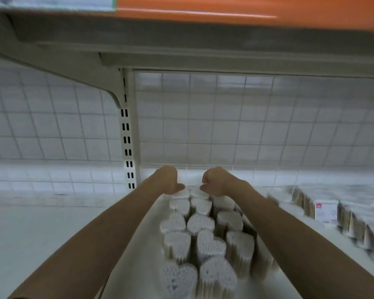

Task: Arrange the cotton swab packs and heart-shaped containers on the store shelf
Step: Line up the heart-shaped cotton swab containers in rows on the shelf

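About twelve heart-shaped containers (pixel 200 223) — two hands (pixel 167 180).

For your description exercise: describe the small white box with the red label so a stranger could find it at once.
Start at the white shelf and go to its right side, past the heart-shaped containers. Among the row of tan cotton swab packs stands the small white box, the only flat-faced white item there, with a red mark.

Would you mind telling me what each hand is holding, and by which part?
It cannot be told: the left hand and right hand curl over the rearmost heart-shaped containers, fingers hidden.
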The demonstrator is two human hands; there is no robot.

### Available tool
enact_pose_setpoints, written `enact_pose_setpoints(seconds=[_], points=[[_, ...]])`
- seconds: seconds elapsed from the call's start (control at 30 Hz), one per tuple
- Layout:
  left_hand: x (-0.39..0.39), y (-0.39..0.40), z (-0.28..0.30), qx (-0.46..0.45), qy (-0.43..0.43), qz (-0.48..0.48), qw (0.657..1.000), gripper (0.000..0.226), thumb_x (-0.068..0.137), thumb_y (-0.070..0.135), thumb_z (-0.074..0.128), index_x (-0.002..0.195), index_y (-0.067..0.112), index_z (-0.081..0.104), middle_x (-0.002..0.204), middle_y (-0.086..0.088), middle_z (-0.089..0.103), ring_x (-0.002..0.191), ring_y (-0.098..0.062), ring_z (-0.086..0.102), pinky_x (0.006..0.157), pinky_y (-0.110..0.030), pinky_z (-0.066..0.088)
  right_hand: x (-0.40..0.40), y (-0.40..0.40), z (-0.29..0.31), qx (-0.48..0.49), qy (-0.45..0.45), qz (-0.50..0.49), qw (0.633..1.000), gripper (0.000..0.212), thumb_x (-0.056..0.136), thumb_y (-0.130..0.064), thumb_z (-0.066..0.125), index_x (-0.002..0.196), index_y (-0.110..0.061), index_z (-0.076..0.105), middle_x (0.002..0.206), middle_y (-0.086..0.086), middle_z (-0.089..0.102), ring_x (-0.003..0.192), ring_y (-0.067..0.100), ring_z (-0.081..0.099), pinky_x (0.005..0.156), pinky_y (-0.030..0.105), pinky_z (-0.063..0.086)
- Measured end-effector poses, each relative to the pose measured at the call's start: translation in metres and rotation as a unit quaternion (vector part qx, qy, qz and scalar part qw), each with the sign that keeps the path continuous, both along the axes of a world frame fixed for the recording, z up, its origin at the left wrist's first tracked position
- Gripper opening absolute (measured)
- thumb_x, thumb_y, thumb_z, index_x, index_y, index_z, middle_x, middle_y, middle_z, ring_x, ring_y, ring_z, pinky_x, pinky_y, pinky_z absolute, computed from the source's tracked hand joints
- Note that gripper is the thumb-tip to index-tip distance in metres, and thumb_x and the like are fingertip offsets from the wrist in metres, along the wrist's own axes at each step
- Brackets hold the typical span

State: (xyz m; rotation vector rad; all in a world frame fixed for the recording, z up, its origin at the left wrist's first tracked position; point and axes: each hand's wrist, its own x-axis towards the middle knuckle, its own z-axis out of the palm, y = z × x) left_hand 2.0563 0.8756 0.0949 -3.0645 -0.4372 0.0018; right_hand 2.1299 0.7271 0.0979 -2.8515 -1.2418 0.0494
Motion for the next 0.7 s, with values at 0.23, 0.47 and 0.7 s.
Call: enact_pose_setpoints(seconds=[0.23, 0.47, 0.7], points=[[0.016, 0.006, -0.012, -0.061, 0.017, 0.025, 0.998, 0.064, 0.08, 0.061, 0.056, 0.05, 0.012, 0.028, 0.053, 0.0, 0.027, 0.049, -0.012, 0.026, 0.051, -0.024, 0.026, 0.01, 0.017, -0.011, -0.013, -0.009, -0.031, 0.999, 0.056, 0.086, -0.051, 0.058, 0.056, -0.012, 0.031, 0.059, 0.002, 0.033, 0.051, 0.014, 0.031, 0.046, 0.024, 0.026], [0.025, 0.019, -0.03, -0.132, 0.015, -0.01, 0.991, 0.046, 0.076, 0.061, 0.062, 0.078, 0.017, 0.049, 0.089, 0.0, 0.047, 0.083, -0.016, 0.043, 0.076, -0.024, 0.036, 0.015, 0.024, -0.016, -0.023, -0.019, -0.018, 0.999, 0.057, 0.081, -0.055, 0.062, 0.055, -0.01, 0.037, 0.06, 0.002, 0.038, 0.054, 0.014, 0.036, 0.053, 0.024, 0.034], [0.018, 0.021, -0.026, -0.182, -0.011, -0.015, 0.983, 0.061, 0.081, 0.044, 0.066, 0.131, 0.012, 0.053, 0.135, -0.004, 0.051, 0.123, -0.019, 0.048, 0.098, -0.023, 0.037, 0.013, 0.02, -0.016, 0.022, -0.002, 0.012, 1.0, 0.034, 0.084, -0.038, 0.065, 0.102, -0.01, 0.07, 0.106, 0.007, 0.066, 0.101, 0.023, 0.058, 0.086, 0.03, 0.051]])
